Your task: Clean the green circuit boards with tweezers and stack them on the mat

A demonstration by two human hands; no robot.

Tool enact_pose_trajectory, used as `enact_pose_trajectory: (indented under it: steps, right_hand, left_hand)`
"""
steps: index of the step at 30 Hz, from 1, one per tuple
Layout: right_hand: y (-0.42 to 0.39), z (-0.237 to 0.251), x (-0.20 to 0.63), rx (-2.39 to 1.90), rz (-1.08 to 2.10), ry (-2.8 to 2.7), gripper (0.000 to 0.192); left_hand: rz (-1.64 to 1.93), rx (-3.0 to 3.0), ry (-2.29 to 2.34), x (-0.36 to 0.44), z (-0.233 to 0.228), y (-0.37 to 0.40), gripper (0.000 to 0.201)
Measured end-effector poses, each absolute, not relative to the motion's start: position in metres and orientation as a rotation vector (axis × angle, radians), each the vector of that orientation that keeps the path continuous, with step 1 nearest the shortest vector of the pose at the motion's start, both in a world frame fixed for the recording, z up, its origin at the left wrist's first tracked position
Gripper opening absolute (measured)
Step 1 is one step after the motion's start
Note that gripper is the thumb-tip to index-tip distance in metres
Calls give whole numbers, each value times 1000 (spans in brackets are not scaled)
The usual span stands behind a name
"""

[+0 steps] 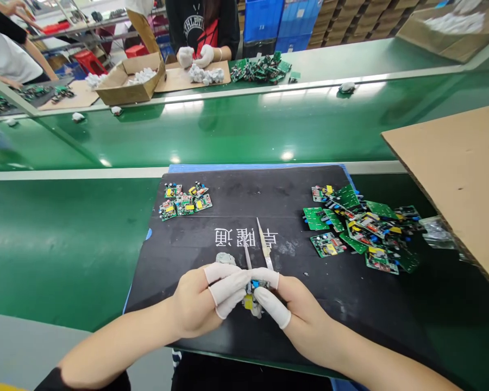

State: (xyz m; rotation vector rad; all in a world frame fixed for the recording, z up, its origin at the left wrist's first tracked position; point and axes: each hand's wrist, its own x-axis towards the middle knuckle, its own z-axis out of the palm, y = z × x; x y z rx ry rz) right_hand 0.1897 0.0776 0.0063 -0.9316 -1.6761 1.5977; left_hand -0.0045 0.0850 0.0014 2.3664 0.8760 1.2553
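Note:
My left hand (204,304) and my right hand (297,312) meet over the near edge of a black mat (269,195), fingertips in white finger cots. Together they pinch a small circuit board (253,296) with yellow and blue parts and a grey lump under it. Two thin metal blades, like tweezers (256,247), stick out away from me from between the fingers; which hand holds them I cannot tell. A small group of finished-looking boards (185,202) lies at the mat's far left. A bigger loose heap of green boards (358,231) lies at the right.
A grey putty lump (225,258) lies just beyond my left fingers. A cardboard sheet (456,179) overhangs the right side. A green conveyor belt (228,130) runs beyond the mat. Across it a person in white gloves (195,56) handles white pieces beside a cardboard box (126,81) and more boards (261,69).

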Motion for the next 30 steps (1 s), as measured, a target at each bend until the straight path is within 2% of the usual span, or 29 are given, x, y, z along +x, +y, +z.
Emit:
enact_pose_trajectory:
  steps: [5,9,11,13,14,16,19,22,26,30]
  right_hand:
    - [76,11,190,-955,1731,-1591,25]
    - [80,5,184,-1010,1916,-1295,39]
    - [81,2,182,-1030,1950,-1191,43]
    - [81,4,181,-1013,1954,-1170,42]
    - [80,7,181,-994,1952,-1197,40]
    - [76,15,183,-974,1907,-1376,34]
    - [75,21,188,-944,1566,-1825,27]
    - [88,13,200,-933,979,-2082,28]
    - [120,-7,221,-1190,109,-2386,46]
    - [142,-14,232,-1071,-231,-2640,42]
  left_hand:
    - [1236,2349,892,-6,-3,83,35]
    - [1217,2273,934,-7,2,87,33]
    - [1203,2281,970,-6,1,88,44]
    - [1206,2353,1006,-5,-2,88,59]
    - [1205,2385,1021,-4,-4,87,61]
    - [1198,2365,1037,-4,-7,87,51]
    - [1199,2059,1037,-6,-7,87,32]
    - [1161,1562,1011,-7,-3,88,24]
    - [1040,1049,854,-7,4,93,32]
    - [971,826,731,-6,10,97,42]
